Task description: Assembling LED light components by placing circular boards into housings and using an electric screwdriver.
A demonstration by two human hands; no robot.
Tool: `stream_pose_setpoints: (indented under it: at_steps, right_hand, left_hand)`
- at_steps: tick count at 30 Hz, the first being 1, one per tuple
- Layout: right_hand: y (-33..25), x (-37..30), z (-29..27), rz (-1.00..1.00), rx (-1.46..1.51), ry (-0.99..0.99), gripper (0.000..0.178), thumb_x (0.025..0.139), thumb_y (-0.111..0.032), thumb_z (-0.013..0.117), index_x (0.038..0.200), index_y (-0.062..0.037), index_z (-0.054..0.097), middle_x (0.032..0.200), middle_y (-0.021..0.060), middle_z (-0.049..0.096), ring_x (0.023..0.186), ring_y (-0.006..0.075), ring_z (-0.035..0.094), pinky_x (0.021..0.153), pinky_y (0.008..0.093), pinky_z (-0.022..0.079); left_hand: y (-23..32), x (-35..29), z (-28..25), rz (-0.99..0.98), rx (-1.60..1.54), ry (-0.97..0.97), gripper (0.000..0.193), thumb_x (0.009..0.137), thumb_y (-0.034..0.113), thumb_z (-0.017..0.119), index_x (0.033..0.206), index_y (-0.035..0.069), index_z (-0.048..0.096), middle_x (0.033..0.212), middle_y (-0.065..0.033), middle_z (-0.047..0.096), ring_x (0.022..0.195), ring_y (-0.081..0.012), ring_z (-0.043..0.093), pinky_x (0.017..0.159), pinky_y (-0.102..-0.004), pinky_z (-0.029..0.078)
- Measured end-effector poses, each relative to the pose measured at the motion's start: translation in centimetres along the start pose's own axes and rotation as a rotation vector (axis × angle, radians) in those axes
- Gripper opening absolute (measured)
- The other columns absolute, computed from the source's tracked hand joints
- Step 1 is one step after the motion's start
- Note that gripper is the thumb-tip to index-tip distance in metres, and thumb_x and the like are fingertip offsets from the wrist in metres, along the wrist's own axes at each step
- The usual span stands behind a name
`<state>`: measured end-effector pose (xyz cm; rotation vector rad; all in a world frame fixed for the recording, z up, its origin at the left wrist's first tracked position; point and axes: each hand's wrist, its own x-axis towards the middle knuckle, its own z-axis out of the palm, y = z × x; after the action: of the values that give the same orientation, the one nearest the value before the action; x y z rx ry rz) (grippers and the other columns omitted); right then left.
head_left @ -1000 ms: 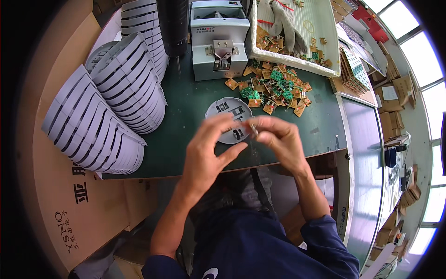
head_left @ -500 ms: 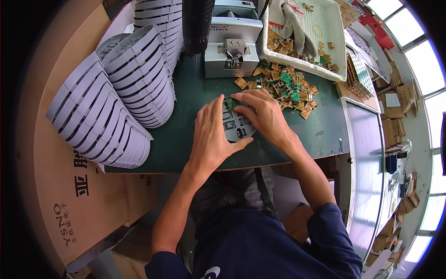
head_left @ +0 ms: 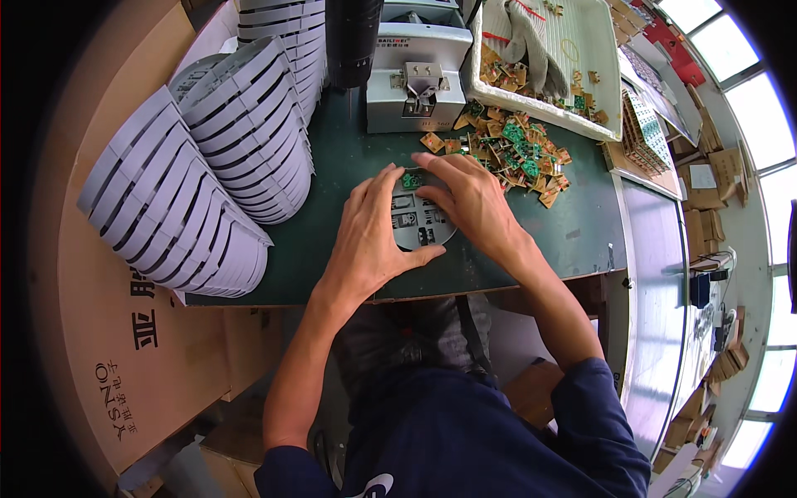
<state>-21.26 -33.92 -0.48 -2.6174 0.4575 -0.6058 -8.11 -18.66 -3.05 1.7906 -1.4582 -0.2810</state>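
Observation:
Between my hands is a round grey plastic housing (head_left: pixel 404 234) with moulded slots and ribs inside, at the table's middle. A small green circuit board (head_left: pixel 412 180) sits inside its far rim. My left hand (head_left: pixel 372 222) curves around the left side, fingers at the far edge and thumb along the near edge. On the right side, my right hand (head_left: pixel 475 199) holds the rim, its index finger stretched past the far edge and its thumb near the board. My right palm and fingers hide part of the housing. Beyond my right hand lies a loose heap of small circuit boards (head_left: pixel 523 153).
Tall nested stacks of grey round housings (head_left: pixel 178 207) lean at the left. A silver machine (head_left: pixel 415 108) stands ahead, beside a black cylinder (head_left: pixel 349 41). A white foam tray (head_left: pixel 598 75) with boards and a grey glove (head_left: pixel 527 46) is at the far right.
My right index finger has straightened and lifted off the green board, which shows more fully now. My left hand has shifted slightly to the left around the housing.

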Motion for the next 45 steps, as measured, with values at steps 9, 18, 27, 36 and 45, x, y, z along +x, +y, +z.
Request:
stream_pose_setpoints:
  at_steps: [9,18,27,36,45]
  right_hand:
    - [0.2,-1.7,-0.6,-0.177,-0.194,-0.008,0.04,0.083,-0.004,0.068,0.124,-0.0044,0.067,0.127,0.0162,0.064,0.118,0.0356,0.06,0.096,0.0446,0.054]
    - [0.1,-2.2,-1.0,-0.211,-0.235,-0.086,0.042,0.084,-0.005,0.064,0.126,-0.0035,0.065,0.131,0.0184,0.06,0.124,0.0365,0.055,0.104,0.0449,0.049]
    - [-0.1,-1.6,-1.1,-0.277,-0.315,-0.053,0.043,0.083,-0.008,0.067,0.126,-0.0029,0.065,0.128,0.0199,0.061,0.121,0.0388,0.058,0.103,0.0469,0.049]
    - [-7.4,12.5,-7.1,-0.247,0.488,0.409,0.078,0.096,-0.039,0.075,0.151,0.0004,0.035,0.139,0.0273,0.059,0.129,0.0269,0.06,0.105,0.0338,0.049]
    - [-8.2,15.8,-7.7,-0.199,1.111,0.296,0.049,0.099,-0.034,0.069,0.124,0.0076,0.062,0.106,0.0184,0.074,0.096,0.0223,0.075,0.08,0.0362,0.062]
  left_hand:
    - [-0.9,-0.3,0.3,0.104,0.134,0.026,0.096,0.074,0.051,0.088,0.146,-0.001,0.048,0.154,-0.0231,0.045,0.137,-0.0398,0.047,0.115,-0.0488,0.04]
    - [-1.1,-0.6,0.3,0.121,0.148,0.046,0.093,0.076,0.059,0.084,0.141,-0.001,0.055,0.151,-0.021,0.048,0.134,-0.0396,0.05,0.113,-0.0494,0.042]
    - [-0.5,-0.4,0.6,0.114,0.187,0.078,0.093,0.077,0.059,0.083,0.141,-0.001,0.053,0.151,-0.0206,0.048,0.134,-0.0406,0.051,0.112,-0.0497,0.042]
    - [-1.0,-0.4,0.9,0.18,0.192,0.082,0.093,0.079,0.063,0.08,0.141,0.0,0.052,0.149,-0.0207,0.048,0.134,-0.0424,0.048,0.114,-0.0523,0.04]
    - [-0.9,-0.7,0.5,0.125,0.131,0.07,0.093,0.078,0.061,0.081,0.142,0.0,0.052,0.151,-0.0195,0.047,0.137,-0.0401,0.047,0.116,-0.0498,0.039]
